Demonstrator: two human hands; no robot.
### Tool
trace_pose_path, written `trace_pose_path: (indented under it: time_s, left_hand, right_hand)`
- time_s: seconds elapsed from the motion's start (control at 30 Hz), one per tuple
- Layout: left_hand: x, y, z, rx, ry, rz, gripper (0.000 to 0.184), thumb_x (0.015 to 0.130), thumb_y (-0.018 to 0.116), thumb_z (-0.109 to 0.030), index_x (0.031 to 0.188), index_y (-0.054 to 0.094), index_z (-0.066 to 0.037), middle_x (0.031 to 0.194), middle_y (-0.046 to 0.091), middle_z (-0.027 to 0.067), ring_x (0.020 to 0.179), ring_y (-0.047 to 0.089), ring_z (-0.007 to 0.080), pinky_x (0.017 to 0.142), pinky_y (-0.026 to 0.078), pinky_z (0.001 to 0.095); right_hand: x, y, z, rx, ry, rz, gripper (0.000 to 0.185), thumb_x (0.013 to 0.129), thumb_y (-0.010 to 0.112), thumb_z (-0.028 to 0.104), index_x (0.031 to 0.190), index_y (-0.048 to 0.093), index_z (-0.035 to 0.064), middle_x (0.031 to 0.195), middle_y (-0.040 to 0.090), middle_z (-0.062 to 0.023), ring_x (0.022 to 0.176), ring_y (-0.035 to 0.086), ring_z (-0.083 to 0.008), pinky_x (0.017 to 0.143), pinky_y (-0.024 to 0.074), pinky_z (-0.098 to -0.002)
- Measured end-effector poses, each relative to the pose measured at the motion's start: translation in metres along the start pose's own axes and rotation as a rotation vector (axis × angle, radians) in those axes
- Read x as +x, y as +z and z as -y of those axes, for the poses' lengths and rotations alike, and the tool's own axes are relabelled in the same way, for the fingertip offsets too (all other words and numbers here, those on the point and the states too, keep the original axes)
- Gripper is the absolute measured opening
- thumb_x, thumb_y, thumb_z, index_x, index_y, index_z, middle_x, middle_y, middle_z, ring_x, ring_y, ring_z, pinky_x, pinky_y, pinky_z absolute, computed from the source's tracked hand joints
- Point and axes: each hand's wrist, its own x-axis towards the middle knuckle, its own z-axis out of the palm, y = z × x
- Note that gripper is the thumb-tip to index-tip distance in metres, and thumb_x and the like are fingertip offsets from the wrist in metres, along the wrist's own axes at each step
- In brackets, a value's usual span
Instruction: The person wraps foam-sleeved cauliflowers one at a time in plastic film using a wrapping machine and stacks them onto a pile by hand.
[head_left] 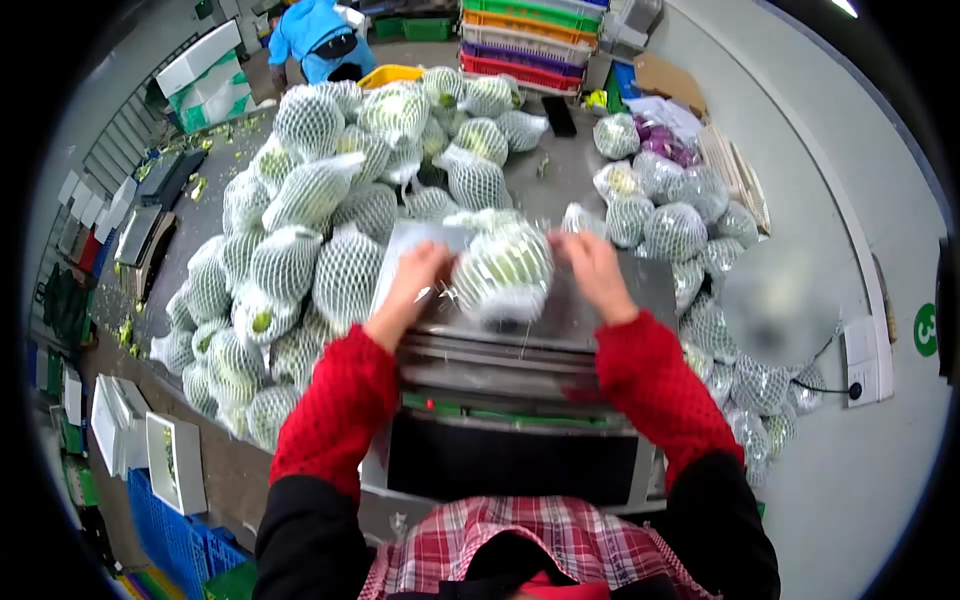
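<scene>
A pale green vegetable head (503,265) in a white foam net sits on the metal top (580,320) of a wrapping machine, with shiny clear plastic film over it. At its left side my left hand (425,270) has its fingers pinched together on the film. My right hand (592,265) is closed at the right side, apparently pinching the film's other edge; the fingertips are partly blurred. Whether the film reaches under the head is hidden.
Many netted heads (290,265) are piled left and behind. Film-wrapped heads (676,232) lie along the right wall. A dark phone (559,116) lies on the table. Stacked crates (525,45) and a person in blue (318,40) are at the back.
</scene>
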Motion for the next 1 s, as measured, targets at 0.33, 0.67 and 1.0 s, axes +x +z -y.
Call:
trace_pose_path:
  time_s: [0.33, 0.67, 1.0]
  left_hand:
    - [-0.003, 0.015, -0.044, 0.847, 1.131, 0.238, 0.059, 0.063, 0.068, -0.006, 0.119, 0.053, -0.001, 0.121, 0.060, 0.0131, 0.112, 0.056, 0.0309, 0.101, 0.037, 0.0405]
    - [-0.183, 0.030, -0.070, -0.096, 0.135, 0.497, 0.051, 0.062, 0.089, -0.019, 0.099, 0.065, 0.006, 0.095, 0.069, 0.0076, 0.084, 0.063, 0.0113, 0.080, 0.050, 0.0273]
    - [-0.307, 0.034, 0.018, -0.434, -0.301, 0.135, 0.019, 0.098, 0.046, -0.011, 0.106, 0.057, 0.003, 0.106, 0.063, 0.0135, 0.093, 0.064, 0.0214, 0.080, 0.058, 0.0390]
  right_hand:
    - [-0.042, -0.019, 0.006, -0.112, -0.324, 0.100, 0.060, 0.071, 0.049, -0.015, 0.128, 0.044, 0.0038, 0.121, 0.054, -0.0205, 0.116, 0.055, -0.0316, 0.094, 0.0486, -0.0359]
    - [-0.183, -0.059, 0.083, -0.165, 0.011, 0.568, 0.060, 0.074, 0.073, 0.022, 0.122, 0.048, -0.0029, 0.099, 0.065, -0.0206, 0.088, 0.064, -0.0352, 0.078, 0.0480, -0.0399]
    - [-0.300, -0.046, 0.098, 0.533, 0.577, 0.080, 0.027, 0.090, 0.051, -0.005, 0.117, 0.055, -0.0049, 0.095, 0.065, -0.0115, 0.088, 0.065, -0.0156, 0.077, 0.0544, -0.0302]
